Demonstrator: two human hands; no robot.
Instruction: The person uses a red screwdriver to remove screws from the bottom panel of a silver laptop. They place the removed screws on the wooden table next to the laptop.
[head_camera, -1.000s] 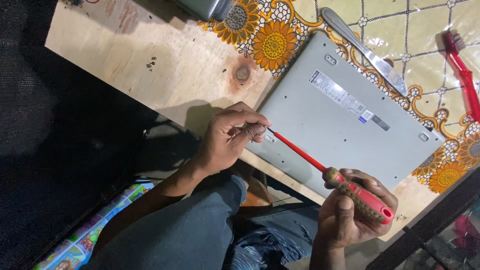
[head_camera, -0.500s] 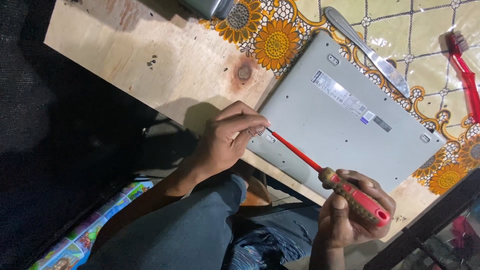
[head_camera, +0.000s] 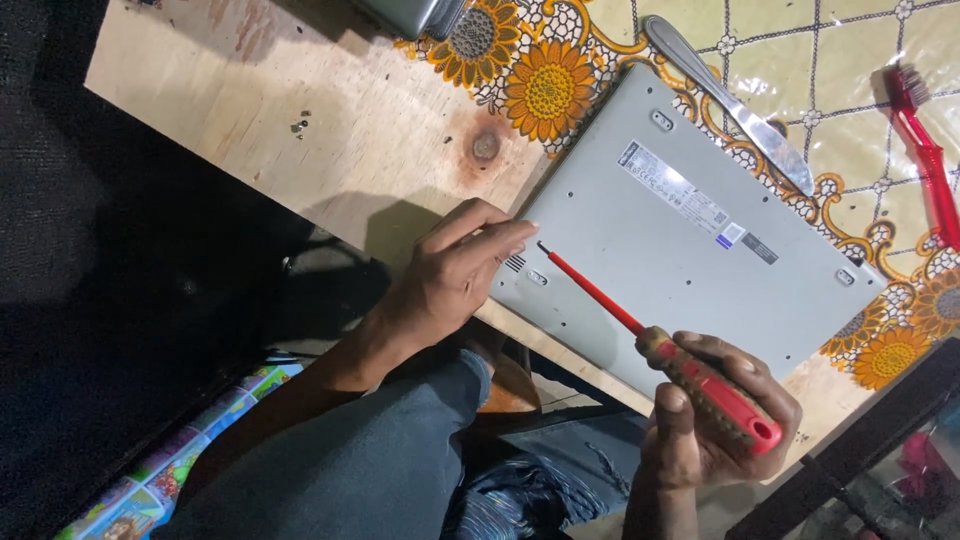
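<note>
The right hand (head_camera: 715, 420) grips a red screwdriver (head_camera: 660, 345); its tip hovers just beside the left hand's fingertips (head_camera: 520, 235), which rest loosely open on the upturned grey laptop (head_camera: 690, 230). Unscrewing seems in progress; next, the tip needs seating precisely in a screw.

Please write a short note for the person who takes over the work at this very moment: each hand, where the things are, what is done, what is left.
Left hand: open, fingertips on the corner of the grey laptop, which lies bottom up on the table.
Right hand: shut on the red screwdriver; tip at a screw hole near that corner.
Nearby: metal spatula, red brush.
Done: cannot tell.
Left: bottom cover is on.
</note>
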